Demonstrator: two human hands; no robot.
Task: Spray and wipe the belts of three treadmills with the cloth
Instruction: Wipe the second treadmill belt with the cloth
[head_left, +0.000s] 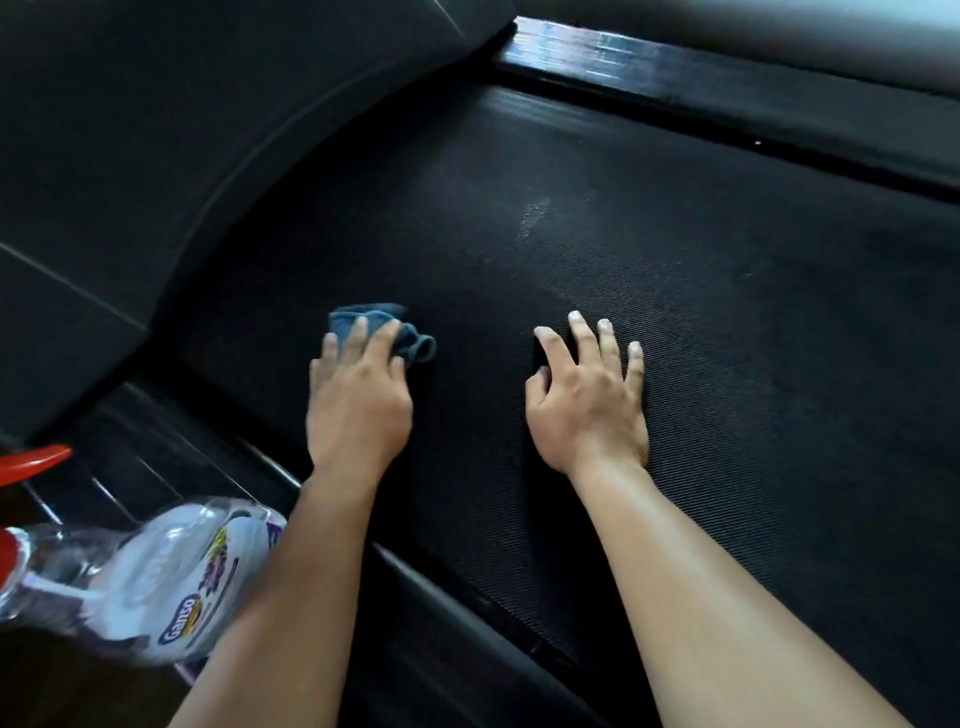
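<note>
A black ribbed treadmill belt (649, 234) fills most of the view, with a pale damp smear near its middle. My left hand (358, 395) presses a crumpled blue-grey cloth (410, 340) flat onto the belt, fingers straight over it. My right hand (587, 400) rests palm-down on the belt to the right, fingers spread, holding nothing. A clear spray bottle (156, 577) with a white label and red trigger lies on its side at the lower left, beside my left forearm.
The treadmill's dark motor hood (156, 156) rises at the upper left. Black side rails (727, 88) run along the belt at the top right, and another ribbed rail (171, 467) lies at the lower left under the bottle.
</note>
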